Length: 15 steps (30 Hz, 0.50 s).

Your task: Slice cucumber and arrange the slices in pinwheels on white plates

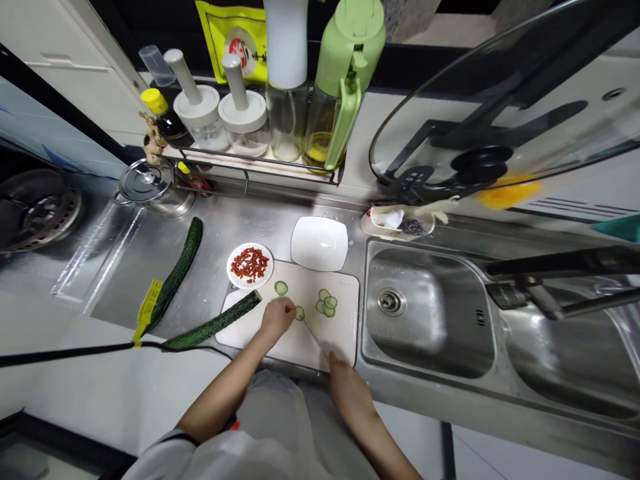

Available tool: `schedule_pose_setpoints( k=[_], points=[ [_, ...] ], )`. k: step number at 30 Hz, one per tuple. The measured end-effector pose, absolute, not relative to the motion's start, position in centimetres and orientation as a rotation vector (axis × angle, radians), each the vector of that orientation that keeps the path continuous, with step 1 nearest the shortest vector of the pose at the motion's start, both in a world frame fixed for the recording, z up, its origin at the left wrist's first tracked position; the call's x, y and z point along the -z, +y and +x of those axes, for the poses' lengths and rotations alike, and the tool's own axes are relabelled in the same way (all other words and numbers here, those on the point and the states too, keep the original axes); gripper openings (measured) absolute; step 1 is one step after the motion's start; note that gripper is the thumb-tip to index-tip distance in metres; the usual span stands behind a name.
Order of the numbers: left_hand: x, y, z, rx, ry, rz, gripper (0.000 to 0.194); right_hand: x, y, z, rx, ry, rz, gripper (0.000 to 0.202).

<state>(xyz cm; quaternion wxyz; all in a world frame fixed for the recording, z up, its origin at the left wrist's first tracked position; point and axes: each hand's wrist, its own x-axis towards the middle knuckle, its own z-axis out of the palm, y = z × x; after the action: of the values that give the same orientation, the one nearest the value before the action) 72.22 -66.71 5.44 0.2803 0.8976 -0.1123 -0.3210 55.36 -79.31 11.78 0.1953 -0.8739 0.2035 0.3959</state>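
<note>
My left hand (277, 321) is over the white cutting board (280, 343), its fingertips pinched on a small red piece that looks like a goji berry (291, 309). Right beside those fingers lies a cucumber slice (299, 313). My right hand (345, 387) grips a knife (315, 339), whose tip reaches close to that slice. A separate slice (281, 288) sits near the board's back edge, and several overlapping slices (327, 304) lie to the right. A cut cucumber (215, 325) rests partly on the board's left side. The white plate (231, 275) behind it holds red goji berries (250, 264).
An empty white dish (319, 243) touches the board's back. Left lies a whole cucumber (180, 273) with a yellow tag. A steel sink (430, 313) is at the right, a lidded pot (150, 187) back left. Jars and an oil bottle (333, 100) line the shelf.
</note>
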Motion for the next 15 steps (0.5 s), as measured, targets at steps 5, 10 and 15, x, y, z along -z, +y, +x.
schedule_pose_setpoints(
  k=[5,10,15],
  points=[
    [-6.5,-66.4,73.2,0.763,-0.32,2.463,0.015,-11.7,-79.4,55.1,-1.147,0.597,-2.444,0.055],
    [-7.1,-66.0,74.9,0.631,-0.273,2.624,0.016,-11.5,-79.3,55.0,-1.153,0.586,-2.43,0.055],
    [-7.0,-65.7,75.7,0.573,-0.256,2.744,0.018,-11.2,-79.4,54.9,-1.161,0.61,-2.422,0.055]
  ],
)
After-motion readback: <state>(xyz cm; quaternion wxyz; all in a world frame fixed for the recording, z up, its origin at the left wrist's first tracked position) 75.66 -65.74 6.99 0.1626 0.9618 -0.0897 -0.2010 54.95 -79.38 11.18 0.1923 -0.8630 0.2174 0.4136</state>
